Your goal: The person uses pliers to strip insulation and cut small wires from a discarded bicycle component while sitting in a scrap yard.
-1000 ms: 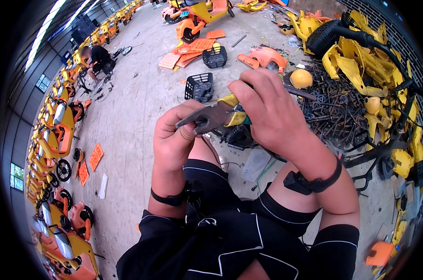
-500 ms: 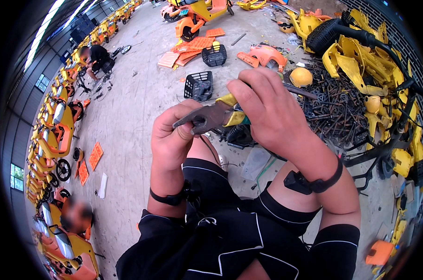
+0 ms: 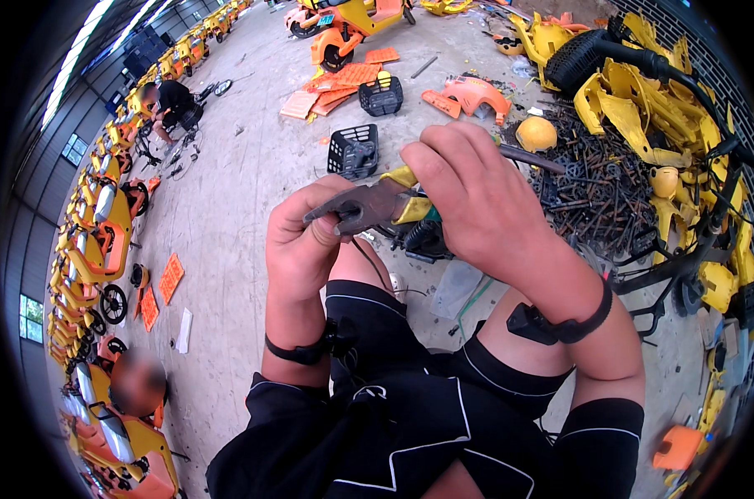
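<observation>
My right hand (image 3: pixel 485 195) is closed round the yellow-and-green handles of a pair of pliers (image 3: pixel 369 206), whose worn dark jaws point left. My left hand (image 3: pixel 298 237) is closed at the jaws, its thumb and fingers pinched together. What it pinches is hidden by the fingers and jaws. A thin dark cable (image 3: pixel 375 264) hangs just below the pliers, near the left thumb. Beyond my right hand a dark rod (image 3: pixel 531 158) sticks out to the right; I cannot tell whether the hand holds it. Black parts (image 3: pixel 427 241) show beneath the pliers.
A heap of dark metal parts (image 3: pixel 601 195) and yellow body panels (image 3: pixel 635 116) lies to the right. Ahead are black baskets (image 3: pixel 353 150), orange panels (image 3: pixel 340 81) and a scooter (image 3: pixel 352 29). Scooters (image 3: pixel 103 229) line the left side, where another person (image 3: pixel 176 104) crouches farther off.
Both hands and the pliers have shifted very slightly to the left. The grip of each hand looks the same.
</observation>
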Demonstrator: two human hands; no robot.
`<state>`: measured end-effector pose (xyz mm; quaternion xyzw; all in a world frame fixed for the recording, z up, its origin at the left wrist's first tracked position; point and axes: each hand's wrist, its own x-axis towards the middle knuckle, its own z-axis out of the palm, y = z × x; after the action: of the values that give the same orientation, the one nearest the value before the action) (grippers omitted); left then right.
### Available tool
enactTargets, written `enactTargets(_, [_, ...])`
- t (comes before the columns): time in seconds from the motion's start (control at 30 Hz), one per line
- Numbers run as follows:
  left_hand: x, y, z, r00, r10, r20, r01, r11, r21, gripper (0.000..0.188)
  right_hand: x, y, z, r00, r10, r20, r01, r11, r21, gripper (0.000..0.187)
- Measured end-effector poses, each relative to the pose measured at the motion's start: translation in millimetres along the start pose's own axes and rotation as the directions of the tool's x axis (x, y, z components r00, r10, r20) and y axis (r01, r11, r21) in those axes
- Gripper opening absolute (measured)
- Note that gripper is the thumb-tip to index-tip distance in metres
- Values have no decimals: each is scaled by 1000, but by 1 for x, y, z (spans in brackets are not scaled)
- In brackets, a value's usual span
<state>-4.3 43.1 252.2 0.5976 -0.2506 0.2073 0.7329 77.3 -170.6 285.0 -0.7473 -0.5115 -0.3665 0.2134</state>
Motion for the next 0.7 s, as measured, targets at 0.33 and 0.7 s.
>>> enactTargets(0.33, [0, 3, 0, 1000, -7, 28, 7, 1000, -17, 32, 0, 5, 4, 995, -53, -82, 56, 998, 28, 36])
enactTargets(0.7, [1, 15, 0, 998, -18, 59, 9, 989, 148, 31, 1, 9, 2, 997, -46, -56, 51, 994, 99, 23])
